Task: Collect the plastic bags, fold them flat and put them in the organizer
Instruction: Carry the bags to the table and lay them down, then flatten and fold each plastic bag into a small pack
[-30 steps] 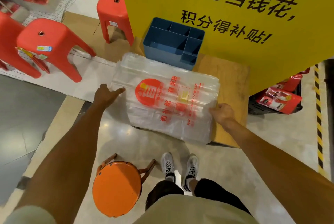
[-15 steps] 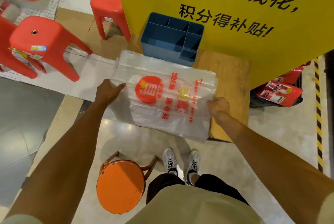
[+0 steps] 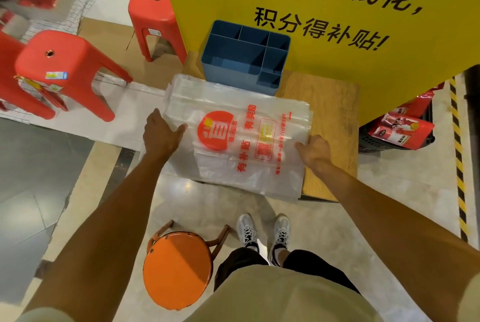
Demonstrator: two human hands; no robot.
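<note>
Head view: bags (image 3: 241, 140) stacked flat on worktop (image 3: 330, 114), overhanging its near edge just before organizer (image 3: 246, 59), left hand (image 3: 161, 134) flat on one side, right hand (image 3: 314, 151) pinching the other, likely squaring for folding.

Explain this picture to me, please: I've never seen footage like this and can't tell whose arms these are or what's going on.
There is no machine. A camera worn on a person's head looks down at their own arms. The left hand lies with fingers straight on the left edge of a stack of clear plastic bags printed in red; the right hand pinches the right edge. The bags lie on a low wooden board. Behind them stands a blue organizer with no bags in it. An orange stool stands by the person's feet.
</note>
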